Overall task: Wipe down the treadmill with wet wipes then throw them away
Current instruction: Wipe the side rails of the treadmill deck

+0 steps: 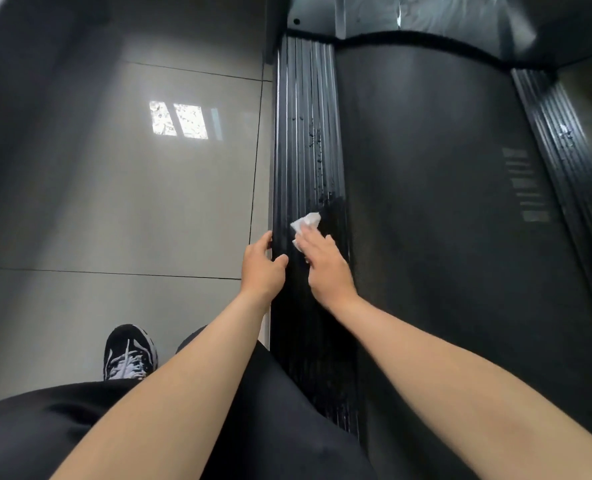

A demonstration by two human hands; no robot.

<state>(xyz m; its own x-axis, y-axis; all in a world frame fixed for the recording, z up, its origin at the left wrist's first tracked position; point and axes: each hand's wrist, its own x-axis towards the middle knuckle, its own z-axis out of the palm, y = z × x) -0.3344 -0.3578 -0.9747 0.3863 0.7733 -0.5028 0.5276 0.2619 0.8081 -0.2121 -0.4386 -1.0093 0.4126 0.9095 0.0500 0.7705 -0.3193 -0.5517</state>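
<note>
The black treadmill fills the right half of the head view: a ribbed left side rail (305, 133), a dark belt (443, 202) and a ribbed right side rail (561, 150). A crumpled white wet wipe (306, 221) lies on the left rail, and my right hand (325, 268) presses it down with straight fingers. The wipe's far end sticks out past the fingertips. Water drops and wet streaks show on the rail beyond the wipe. My left hand (261, 268) holds the rail's outer edge, with its thumb on top and its fingers curled over the side.
Glossy grey floor tiles (114, 202) stretch to the left of the treadmill, reflecting a window. My black-and-white shoe (130, 353) and black trouser legs are at the bottom left. The treadmill's front cover (391, 15) rises at the top.
</note>
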